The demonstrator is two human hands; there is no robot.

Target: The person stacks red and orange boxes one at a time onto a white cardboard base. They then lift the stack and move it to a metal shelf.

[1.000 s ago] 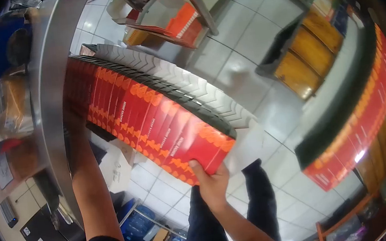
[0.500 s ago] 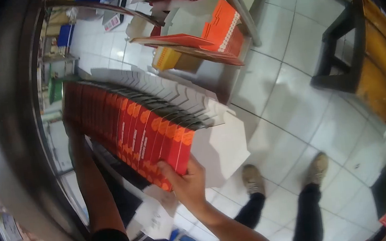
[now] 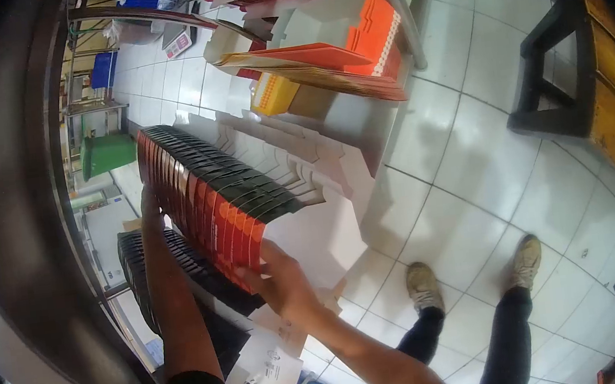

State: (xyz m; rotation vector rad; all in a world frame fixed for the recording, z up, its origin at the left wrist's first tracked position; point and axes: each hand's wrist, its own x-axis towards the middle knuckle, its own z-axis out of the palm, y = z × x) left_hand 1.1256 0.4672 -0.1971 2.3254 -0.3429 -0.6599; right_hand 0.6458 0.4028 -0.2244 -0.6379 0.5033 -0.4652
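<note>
While on edge — carton stack (image 3: 205, 192) between right hand (image 3: 283, 280), palm flat, and left hand (image 3: 148, 204), grip unclear.

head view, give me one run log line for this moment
left hand: presses far end | right hand: presses near end | held: row of flat red-and-orange cardboard cartons | below: second dark carton row

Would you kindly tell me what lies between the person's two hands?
In the head view, a tight row of flattened red cartons fills the gap from the left hand to the right hand.
</note>
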